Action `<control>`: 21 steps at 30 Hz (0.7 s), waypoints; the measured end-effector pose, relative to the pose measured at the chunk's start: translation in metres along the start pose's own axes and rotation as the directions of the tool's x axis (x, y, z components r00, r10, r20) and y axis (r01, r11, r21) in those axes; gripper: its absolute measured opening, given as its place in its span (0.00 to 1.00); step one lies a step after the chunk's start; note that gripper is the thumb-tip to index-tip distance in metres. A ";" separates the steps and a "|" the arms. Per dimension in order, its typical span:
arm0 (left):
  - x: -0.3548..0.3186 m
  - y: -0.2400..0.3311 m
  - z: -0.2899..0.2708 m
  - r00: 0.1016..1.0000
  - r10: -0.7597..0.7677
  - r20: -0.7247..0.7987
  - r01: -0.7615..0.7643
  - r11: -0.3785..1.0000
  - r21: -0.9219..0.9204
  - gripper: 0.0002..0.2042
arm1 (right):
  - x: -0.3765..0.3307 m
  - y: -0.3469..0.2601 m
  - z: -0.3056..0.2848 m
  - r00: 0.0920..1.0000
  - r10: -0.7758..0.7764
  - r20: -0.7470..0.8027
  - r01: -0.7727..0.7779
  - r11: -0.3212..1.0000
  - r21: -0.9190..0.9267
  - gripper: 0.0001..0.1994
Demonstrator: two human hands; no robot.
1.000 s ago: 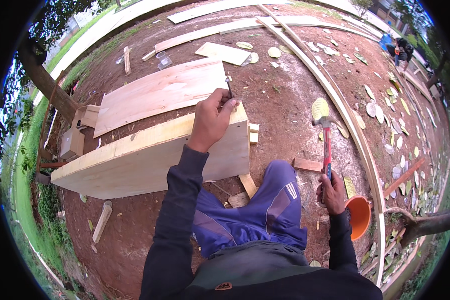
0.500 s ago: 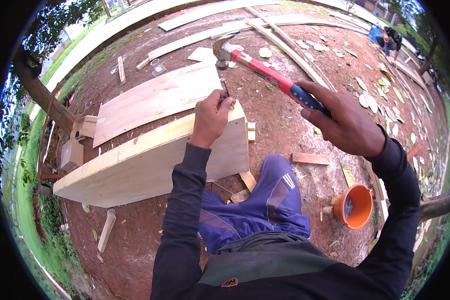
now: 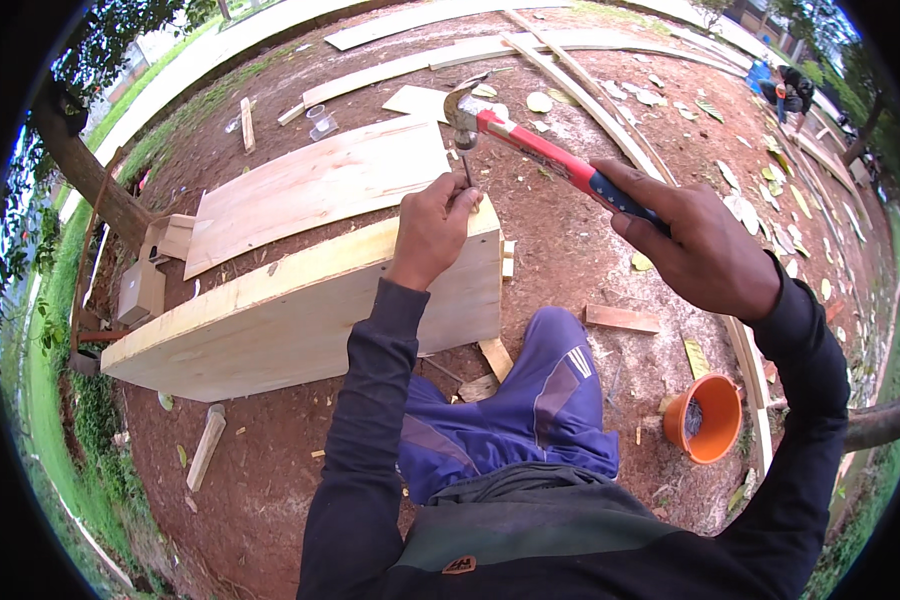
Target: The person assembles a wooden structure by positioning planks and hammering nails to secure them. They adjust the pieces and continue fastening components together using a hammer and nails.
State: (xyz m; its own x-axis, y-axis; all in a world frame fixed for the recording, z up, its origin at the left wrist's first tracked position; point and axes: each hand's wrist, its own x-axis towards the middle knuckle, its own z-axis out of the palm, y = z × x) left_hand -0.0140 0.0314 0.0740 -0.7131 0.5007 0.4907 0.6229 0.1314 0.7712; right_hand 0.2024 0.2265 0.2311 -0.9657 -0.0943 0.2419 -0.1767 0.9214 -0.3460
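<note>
My left hand [image 3: 434, 228] pinches a nail [image 3: 467, 170] upright at the right end of a wooden panel box's top edge [image 3: 270, 284]. The box's pale plywood side [image 3: 320, 340] faces me. In my right hand [image 3: 705, 240] is a claw hammer [image 3: 550, 155], gripped by its blue end, with a red shaft. Its steel head is just above the nail's top; whether the two touch I cannot tell. My fingers hide the nail's lower end.
Behind the box lies a plywood sheet [image 3: 320, 190]. An orange bucket [image 3: 718, 420] with small metal pieces stands at my right. Long planks [image 3: 580, 95] stretch across the far ground. A short wood block [image 3: 622, 318] lies right of my knee. Another person [image 3: 792, 92] crouches far right.
The hammer head has come down slightly toward the nail. My left hand still holds the nail at the same corner. The whole view has shifted a little.
</note>
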 end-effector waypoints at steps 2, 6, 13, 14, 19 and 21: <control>0.002 -0.005 -0.001 1.000 0.008 0.000 -0.008 1.000 0.028 0.09 | 0.001 0.000 -0.001 0.998 -0.016 -0.062 0.015 0.999 -0.028 0.26; 0.002 0.000 0.000 1.000 0.024 -0.002 -0.024 1.000 -0.003 0.09 | 0.006 -0.006 -0.010 0.955 -0.009 -0.296 0.042 0.994 0.104 0.27; 0.002 0.000 0.002 1.000 0.020 0.005 -0.020 1.000 0.016 0.09 | -0.003 0.012 -0.001 1.000 -0.027 0.014 0.026 1.000 0.009 0.25; 0.002 0.000 0.002 1.000 0.009 0.007 -0.009 1.000 0.027 0.09 | -0.002 0.010 -0.006 1.000 -0.024 -0.012 0.024 1.000 -0.010 0.25; 0.001 0.000 -0.004 0.999 0.035 0.006 -0.035 0.997 0.067 0.09 | 0.008 -0.018 -0.028 0.941 0.052 -0.334 0.001 0.988 0.156 0.24; 0.002 0.000 -0.003 0.999 0.043 0.009 -0.043 0.997 0.060 0.09 | 0.009 -0.021 -0.030 0.890 0.041 -0.454 0.080 0.967 0.243 0.25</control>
State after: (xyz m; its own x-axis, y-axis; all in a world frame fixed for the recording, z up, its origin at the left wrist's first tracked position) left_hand -0.0170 0.0299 0.0762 -0.6827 0.5139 0.5195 0.6714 0.1606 0.7235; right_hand 0.2030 0.2171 0.2675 -0.7801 0.1252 0.6130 -0.2940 0.7915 -0.5358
